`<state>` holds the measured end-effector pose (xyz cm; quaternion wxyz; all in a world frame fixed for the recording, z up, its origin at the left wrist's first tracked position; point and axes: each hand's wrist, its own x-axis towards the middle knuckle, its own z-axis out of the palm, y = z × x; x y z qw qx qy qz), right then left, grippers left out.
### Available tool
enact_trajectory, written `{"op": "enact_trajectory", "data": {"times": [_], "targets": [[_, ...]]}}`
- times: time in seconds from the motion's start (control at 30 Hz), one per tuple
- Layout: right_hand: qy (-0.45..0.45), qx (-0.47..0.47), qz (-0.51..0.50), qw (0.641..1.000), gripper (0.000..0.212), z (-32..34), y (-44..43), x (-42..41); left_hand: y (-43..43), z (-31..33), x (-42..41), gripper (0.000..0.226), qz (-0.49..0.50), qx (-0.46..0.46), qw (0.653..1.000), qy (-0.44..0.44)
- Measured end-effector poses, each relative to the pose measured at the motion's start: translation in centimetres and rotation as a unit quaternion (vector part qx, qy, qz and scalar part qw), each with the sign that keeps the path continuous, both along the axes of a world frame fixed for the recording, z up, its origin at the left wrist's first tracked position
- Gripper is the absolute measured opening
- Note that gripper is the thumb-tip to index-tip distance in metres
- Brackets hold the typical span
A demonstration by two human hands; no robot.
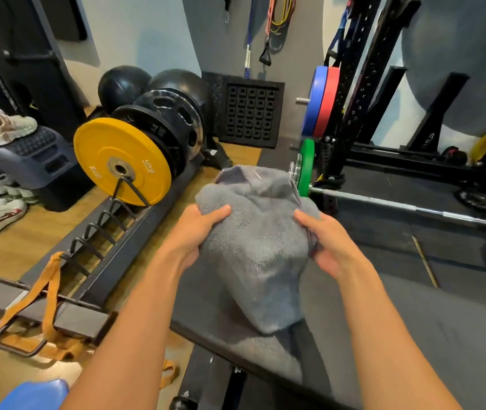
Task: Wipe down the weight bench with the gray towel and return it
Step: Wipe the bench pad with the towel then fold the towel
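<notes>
You hold the gray towel bunched between both hands above the weight bench, whose dark pad runs under your forearms toward the bottom of the view. Your left hand is closed on the towel's left edge, thumb lying across the top of the cloth and fingers curled under it; your right hand is closed on the right edge, thumb on top and fingers tucked into the folds. The two-handed grip gathers loose cloth into a compact wad, which probably prepares a flat wiping face or a fold; the frame does not settle which. The lower end of the towel hangs down and appears to touch the pad, though blur there prevents certainty. A pale gray patch lies on the pad below the wad; it may be more towel or a sheen on the upholstery. The bench is cut off at the bottom edge, so its full length and frame are not visible. No hook, rail or shelf that would serve as the towel's return place can be identified. To your left, a yellow plate stands in a floor rack, well clear of the bench.
</notes>
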<state>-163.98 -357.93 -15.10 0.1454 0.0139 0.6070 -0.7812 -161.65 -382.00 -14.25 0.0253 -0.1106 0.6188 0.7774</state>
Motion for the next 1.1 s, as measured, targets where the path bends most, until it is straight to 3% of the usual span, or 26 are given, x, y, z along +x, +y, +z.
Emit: {"op": "enact_trajectory", "data": {"times": [0.07,0.17,0.27,0.33,0.47,0.53,0.6,0.63,0.77,0.93,1.0,1.1], "targets": [[-0.010,-0.020,0.082,0.996,0.052,-0.7,0.8,0.3,-0.6,-0.6,0.1,0.035,-0.052,0.071,0.996,-0.001],[-0.044,0.112,0.098,0.988,0.059,-2.2,0.7,1.4,-1.3,-2.2,1.5,0.052,-0.136,-0.046,0.987,-0.070],[-0.051,0.109,0.020,0.993,0.044,-0.7,-1.3,1.2,-0.3,-1.0,1.0,0.052,-0.120,-0.113,0.983,-0.080],[-0.004,0.071,-0.025,0.997,0.044,1.6,-1.9,0.6,0.2,1.6,0.3,0.049,-0.084,-0.111,0.990,-0.017],[0.172,-0.117,-0.041,0.977,0.053,5.9,-0.1,0.7,-1.5,6.5,0.9,0.035,-0.076,-0.002,0.976,0.204],[0.173,-0.095,-0.043,0.979,0.041,6.3,0.6,1.6,-1.6,7.6,1.9,0.026,-0.103,-0.093,0.961,0.238],[0.134,-0.060,-0.086,0.985,0.023,6.1,0.5,1.7,-0.9,7.5,1.8,0.024,-0.060,-0.240,0.929,0.274],[0.122,-0.047,-0.112,0.985,0.026,6.0,0.5,1.4,-0.4,7.4,1.6,0.022,-0.038,-0.290,0.910,0.294],[0.163,0.012,-0.106,0.981,0.028,6.2,-0.1,0.6,-0.1,7.1,0.7,0.046,0.077,-0.347,0.882,0.310],[0.221,0.169,-0.140,0.950,0.021,6.7,1.0,-0.2,-0.6,6.5,0.2,0.026,0.043,-0.292,0.929,0.225],[0.243,0.243,-0.135,0.930,0.023,7.1,1.5,-0.6,-0.5,6.6,0.3,0.029,0.038,-0.241,0.952,0.185],[0.280,0.261,-0.122,0.916,0.027,7.4,1.9,-0.8,0.1,6.2,0.4,0.036,0.053,-0.167,0.973,0.149]]}}
